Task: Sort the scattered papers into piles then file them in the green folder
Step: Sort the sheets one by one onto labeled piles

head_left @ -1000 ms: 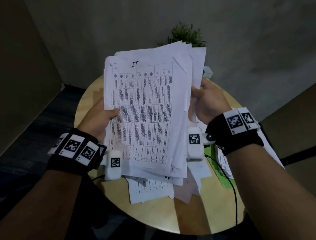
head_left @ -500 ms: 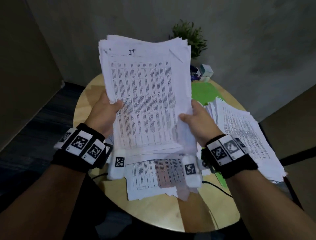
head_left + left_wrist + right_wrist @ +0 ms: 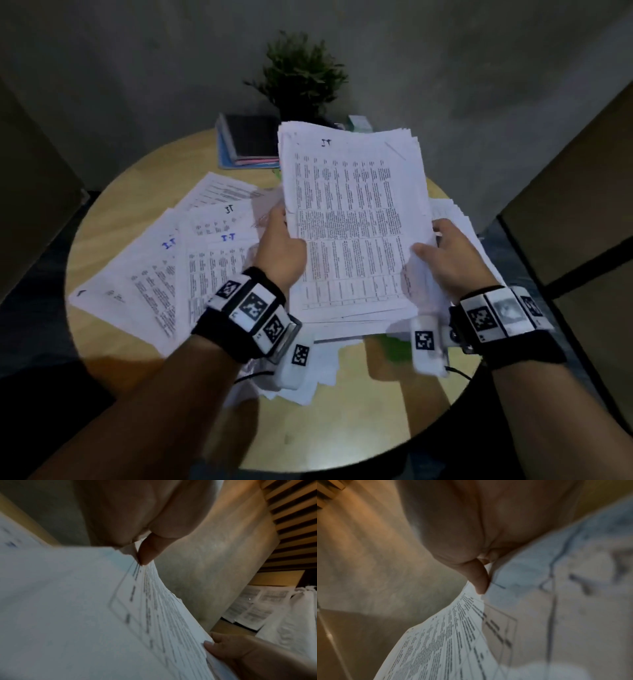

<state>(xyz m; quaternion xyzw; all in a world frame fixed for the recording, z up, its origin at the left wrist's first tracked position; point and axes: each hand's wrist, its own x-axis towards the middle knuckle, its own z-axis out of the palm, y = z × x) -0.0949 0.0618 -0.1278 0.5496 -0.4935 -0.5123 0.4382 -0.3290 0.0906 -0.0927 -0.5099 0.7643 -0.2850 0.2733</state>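
Sorting step: both hands — left hand (image 3: 281, 251), right hand (image 3: 445, 253) — pinch a thick paper stack (image 3: 352, 222) by its side edges above the tabletop (image 3: 359, 428). Next, probably square it and set it down as a pile; loose sheets (image 3: 178, 260) remain scattered.

Held stack (image 3: 352, 219): above the table (image 3: 113, 342), right of centre, between left hand (image 3: 281, 253) and right hand (image 3: 448, 260).
Loose sheets (image 3: 178, 260): on the table, left of the stack.
Pile (image 3: 459, 219): on the table, right, behind the right hand.
Notebooks (image 3: 250, 140): far side, left of the plant (image 3: 301, 78).
Small box (image 3: 359, 123): far side, right of the plant.
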